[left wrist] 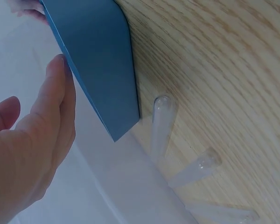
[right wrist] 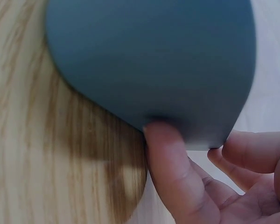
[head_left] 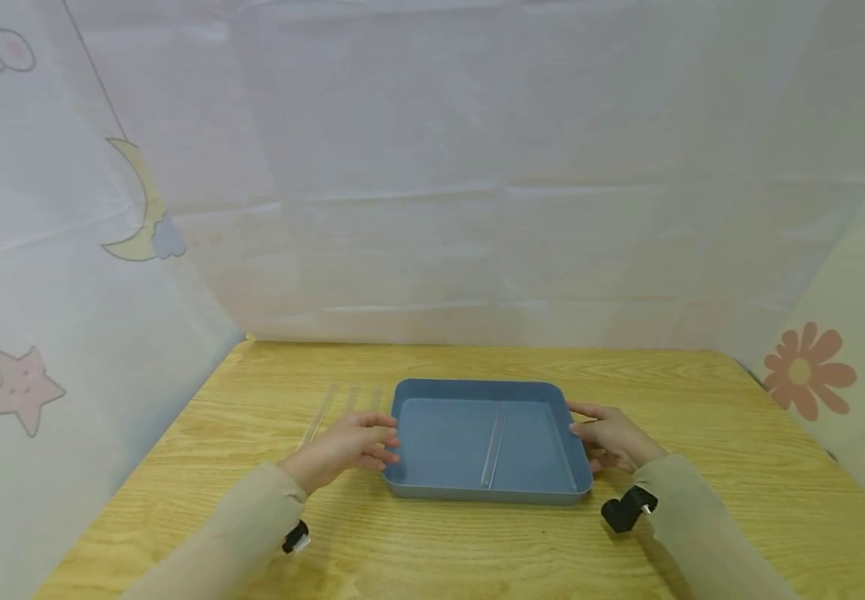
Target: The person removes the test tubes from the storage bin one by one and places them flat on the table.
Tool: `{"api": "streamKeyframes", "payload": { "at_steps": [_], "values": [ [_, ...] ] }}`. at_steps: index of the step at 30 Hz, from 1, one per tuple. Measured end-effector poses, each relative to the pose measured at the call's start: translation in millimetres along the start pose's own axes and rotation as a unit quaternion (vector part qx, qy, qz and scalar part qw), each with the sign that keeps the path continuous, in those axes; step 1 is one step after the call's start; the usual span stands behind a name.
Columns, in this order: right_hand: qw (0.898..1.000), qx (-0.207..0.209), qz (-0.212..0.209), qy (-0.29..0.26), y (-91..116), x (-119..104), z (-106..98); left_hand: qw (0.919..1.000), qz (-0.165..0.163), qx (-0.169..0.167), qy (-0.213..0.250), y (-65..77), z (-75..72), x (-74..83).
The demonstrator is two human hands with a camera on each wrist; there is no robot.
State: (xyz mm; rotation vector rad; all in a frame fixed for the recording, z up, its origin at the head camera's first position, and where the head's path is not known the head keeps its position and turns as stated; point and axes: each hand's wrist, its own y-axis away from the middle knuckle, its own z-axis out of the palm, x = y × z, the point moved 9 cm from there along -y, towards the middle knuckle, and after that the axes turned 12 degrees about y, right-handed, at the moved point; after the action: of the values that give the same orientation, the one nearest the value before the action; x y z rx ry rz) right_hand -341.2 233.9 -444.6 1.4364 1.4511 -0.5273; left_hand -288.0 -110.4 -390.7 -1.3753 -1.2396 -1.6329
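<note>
A shallow blue rectangular tray (head_left: 440, 450) is on the wooden table, with a clear glass tube (head_left: 494, 446) lying lengthwise inside it. My left hand (head_left: 350, 447) is at the tray's left side, fingers extended with the fingertips right at the rim and the thumb held apart. At the opposite side my right hand (head_left: 614, 437) holds the tray's edge. Seen from the right wrist, its thumb (right wrist: 168, 154) presses low on the outer wall while other fingers (right wrist: 252, 149) meet the rim. Beneath the left hand, several clear tubes, including a round-ended one (left wrist: 162, 123), lie on the table.
Bare wood grain of the table (head_left: 432, 550) shows in front of the tray. A pale sheet (head_left: 477, 208) hangs behind the table, and printed sheets with a star (head_left: 23, 387) and a flower (head_left: 800, 371) stand at the sides.
</note>
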Motion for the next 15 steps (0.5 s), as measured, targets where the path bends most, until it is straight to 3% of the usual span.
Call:
{"api": "streamKeyframes", "payload": {
  "at_steps": [15],
  "values": [
    [1.000, 0.004, 0.003, 0.003, 1.5, -1.6, 1.5, 0.9998, -0.013, 0.009, -0.007, -10.2, 3.4, -4.9]
  ]
}}
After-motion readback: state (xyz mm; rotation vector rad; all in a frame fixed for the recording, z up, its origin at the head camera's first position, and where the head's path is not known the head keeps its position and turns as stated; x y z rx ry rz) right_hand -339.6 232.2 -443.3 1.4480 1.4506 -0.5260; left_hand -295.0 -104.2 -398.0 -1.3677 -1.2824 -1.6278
